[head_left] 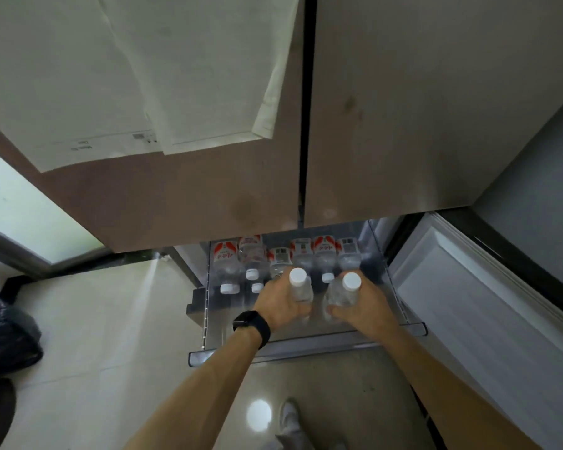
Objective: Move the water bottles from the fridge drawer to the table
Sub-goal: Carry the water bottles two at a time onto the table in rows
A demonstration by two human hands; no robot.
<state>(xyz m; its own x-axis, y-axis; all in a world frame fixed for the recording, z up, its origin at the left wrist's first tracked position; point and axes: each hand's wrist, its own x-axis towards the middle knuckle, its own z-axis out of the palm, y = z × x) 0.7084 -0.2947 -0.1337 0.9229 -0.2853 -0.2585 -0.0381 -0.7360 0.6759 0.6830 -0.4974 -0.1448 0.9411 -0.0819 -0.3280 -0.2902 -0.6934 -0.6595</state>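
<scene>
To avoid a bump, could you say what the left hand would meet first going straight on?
Probably the lying bottles in the drawer, just beyond its held bottle; depth is unclear.

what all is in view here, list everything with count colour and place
fridge doors: two, brown, shut, above the drawer
papers: at least two, white, on the left door
drawer: one, clear grey, pulled open below the doors
lying bottles: at least six, clear with red-white labels and white caps, at the drawer's back
left bottle: one, clear, white cap, upright over the drawer
right bottle: one, clear, white cap, upright beside it
lower door: one, white inside, open at right
floor: beige, glossy
bag: one, black, on the floor at left
shoe: one, pale, bottom edge
watch: one, black, left wrist
left hand: grips the left bottle
right hand: grips the right bottle
</scene>
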